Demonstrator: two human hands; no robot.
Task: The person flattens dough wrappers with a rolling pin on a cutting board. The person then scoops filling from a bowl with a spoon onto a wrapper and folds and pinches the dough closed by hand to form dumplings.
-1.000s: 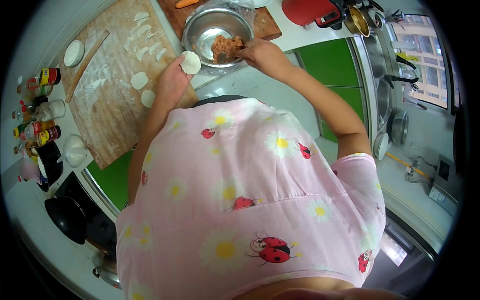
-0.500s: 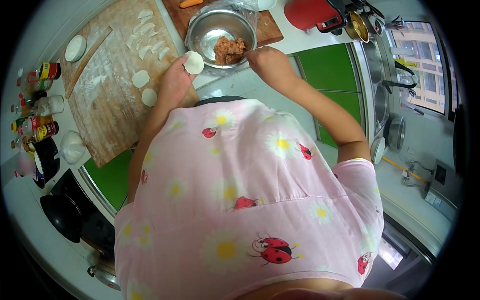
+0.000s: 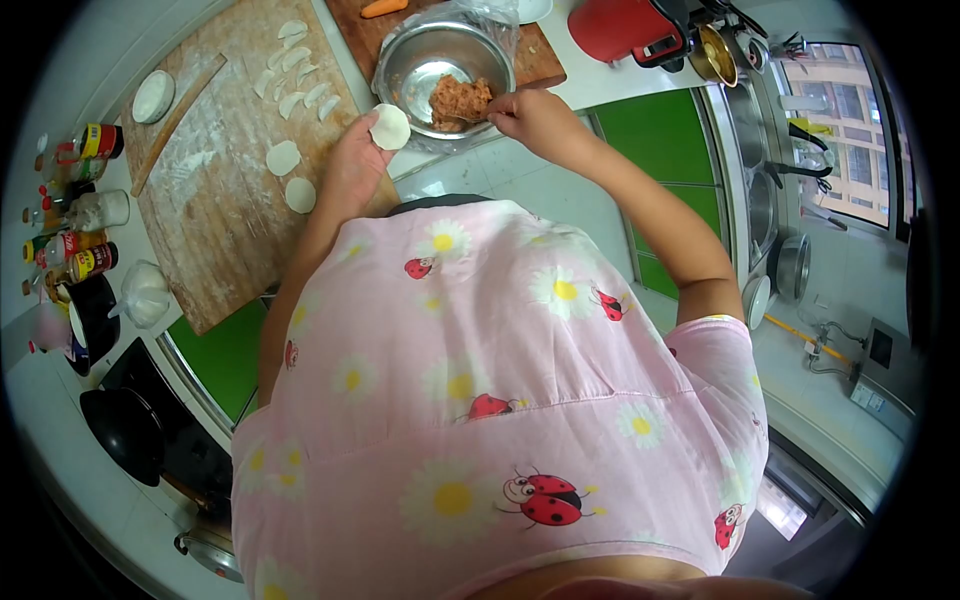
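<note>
A round dumpling wrapper (image 3: 391,128) rests on the fingers of my left hand (image 3: 355,168), beside the metal bowl's near rim. Inside the metal bowl (image 3: 408,62) sits a clump of brown-orange minced filling (image 3: 460,100). My right hand (image 3: 535,120) is closed at the bowl's right rim, pinching a thin metal spoon (image 3: 470,120) whose tip is in the filling. Much of the spoon is hidden by fingers and filling. Two more wrappers, one dumpling wrapper (image 3: 283,158) above another, lie on the floured wooden board (image 3: 215,240). Several folded dumplings (image 3: 290,104) are at its far side.
A rolling pin (image 3: 178,125) and a small white bowl (image 3: 153,97) of flour lie on the board's left. Bottles (image 3: 92,260) stand along the left wall. Behind the bowl are a cutting board (image 3: 540,65) with a carrot (image 3: 384,8), and a red kettle (image 3: 625,28).
My right hand has shifted slightly left and up over the bowl's rim, and the spoon now shows in the filling. My left hand and its wrapper have barely moved.
</note>
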